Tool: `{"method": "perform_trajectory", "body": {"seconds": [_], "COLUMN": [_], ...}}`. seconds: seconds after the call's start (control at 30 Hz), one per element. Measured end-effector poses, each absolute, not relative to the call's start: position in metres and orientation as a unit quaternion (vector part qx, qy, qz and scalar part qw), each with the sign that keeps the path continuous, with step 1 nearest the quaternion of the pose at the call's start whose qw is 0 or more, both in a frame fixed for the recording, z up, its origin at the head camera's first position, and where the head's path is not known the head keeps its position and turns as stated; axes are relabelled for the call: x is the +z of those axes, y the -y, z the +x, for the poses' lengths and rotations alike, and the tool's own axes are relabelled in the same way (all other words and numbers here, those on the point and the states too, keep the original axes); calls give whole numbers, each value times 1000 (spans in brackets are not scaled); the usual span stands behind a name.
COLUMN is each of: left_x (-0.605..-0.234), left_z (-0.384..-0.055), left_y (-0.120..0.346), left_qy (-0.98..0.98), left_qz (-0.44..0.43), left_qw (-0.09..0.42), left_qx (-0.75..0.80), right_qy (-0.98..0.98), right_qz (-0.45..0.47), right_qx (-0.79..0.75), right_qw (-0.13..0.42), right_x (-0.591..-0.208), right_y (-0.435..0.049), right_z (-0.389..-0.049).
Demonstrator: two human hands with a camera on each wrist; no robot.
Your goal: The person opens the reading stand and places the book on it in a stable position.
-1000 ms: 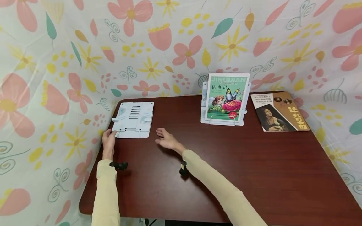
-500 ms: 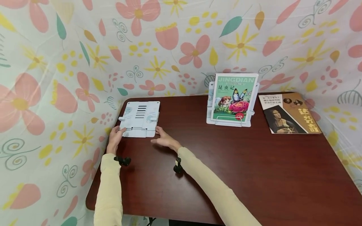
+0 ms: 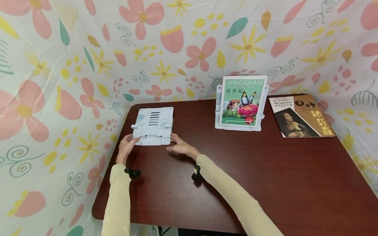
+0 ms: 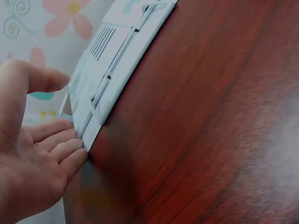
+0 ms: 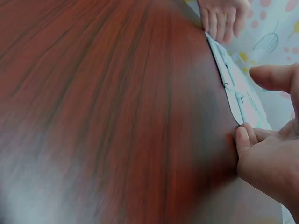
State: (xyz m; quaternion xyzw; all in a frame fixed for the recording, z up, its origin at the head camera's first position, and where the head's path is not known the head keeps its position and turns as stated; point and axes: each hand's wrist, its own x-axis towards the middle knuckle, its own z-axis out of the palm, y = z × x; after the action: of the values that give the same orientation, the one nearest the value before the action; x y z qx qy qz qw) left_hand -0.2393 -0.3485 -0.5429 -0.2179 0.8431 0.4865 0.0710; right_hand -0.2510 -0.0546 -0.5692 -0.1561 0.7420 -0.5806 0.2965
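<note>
A white folded book stand (image 3: pixel 153 126) with dark slots and a wire page holder lies flat at the table's left. My left hand (image 3: pixel 126 148) is at its left front corner; in the left wrist view the fingertips (image 4: pixel 77 151) touch the stand's edge and the thumb is raised apart. At the right front corner is my right hand (image 3: pixel 182 146). The right wrist view shows its fingertips (image 5: pixel 243 137) against the stand's corner, with the thumb held away.
A green children's book (image 3: pixel 243 101) leans upright on a second white stand (image 3: pixel 218 122) at the back. A brown-and-white book (image 3: pixel 301 116) lies flat on the right of the dark red-brown table (image 3: pixel 265 170). Flower-printed cloth (image 3: pixel 177 65) rises behind and at the left.
The right hand has come from apart on the right to touch the stand's right corner. The stand has shifted slightly right, away from the table's left edge, with both hands beside it.
</note>
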Motion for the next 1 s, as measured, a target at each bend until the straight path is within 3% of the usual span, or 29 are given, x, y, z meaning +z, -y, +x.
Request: {"method": "perform_trajectory", "body": {"seconds": [0.47,1.0], "left_x": [-535,-541], "left_z": [-231,-225], "left_y": [314,258], "left_qy": [-886,-901], "left_qz": [-174,-102], "left_qw": [121,109], "left_qx": [413,407], "right_qy": [-734,-715], "right_qz": [-161,-128], "right_qx": [-601,-629], "right_qw": [272,276], "right_x": [-567,-567], "right_y": [-6,-78], "right_z": [-231,-217]}}
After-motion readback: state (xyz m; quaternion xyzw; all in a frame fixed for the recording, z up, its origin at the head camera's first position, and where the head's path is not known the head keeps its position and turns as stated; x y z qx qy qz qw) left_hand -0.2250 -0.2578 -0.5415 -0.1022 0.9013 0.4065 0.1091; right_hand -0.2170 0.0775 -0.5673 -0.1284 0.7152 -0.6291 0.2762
